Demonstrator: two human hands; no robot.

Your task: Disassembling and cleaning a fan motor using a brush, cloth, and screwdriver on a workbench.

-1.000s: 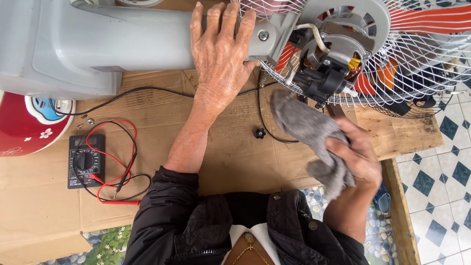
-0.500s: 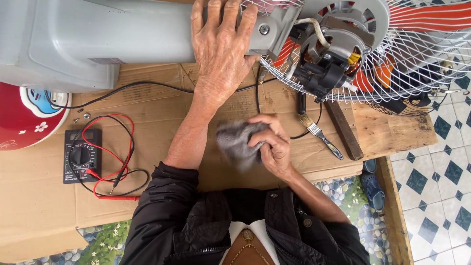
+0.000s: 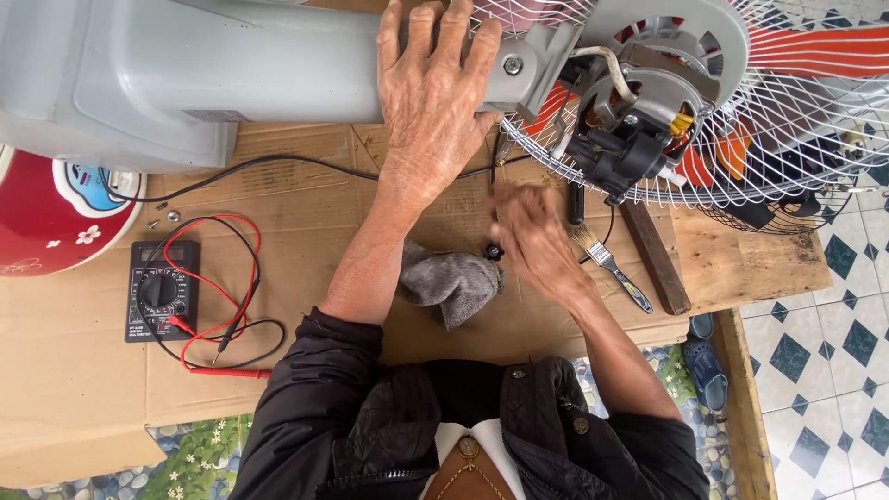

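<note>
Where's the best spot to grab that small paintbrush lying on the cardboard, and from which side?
Probably the dark handle of the small paintbrush, taken from above: it lies flat and slanted, bristles toward the fan's white wire grille, handle end pointing away. A brown wooden strip lies close beside it.

Right hand (image 3: 532, 245): a second ago far right, up by the fan motor (image 3: 625, 153), pressing the grey cloth (image 3: 451, 282) against it; half a second ago drawn back near the body, cloth bunched in the fingers; now empty, blurred with motion, open over the cardboard (image 3: 306, 208) just right of the cloth. Cloth let go, now lying crumpled on the cardboard beside the left forearm, touching it or nearly so. Small brush (image 3: 607, 264) and dark wooden strip (image 3: 655, 255), hidden behind hand and cloth a second ago, now in plain sight right of the hand.
</note>
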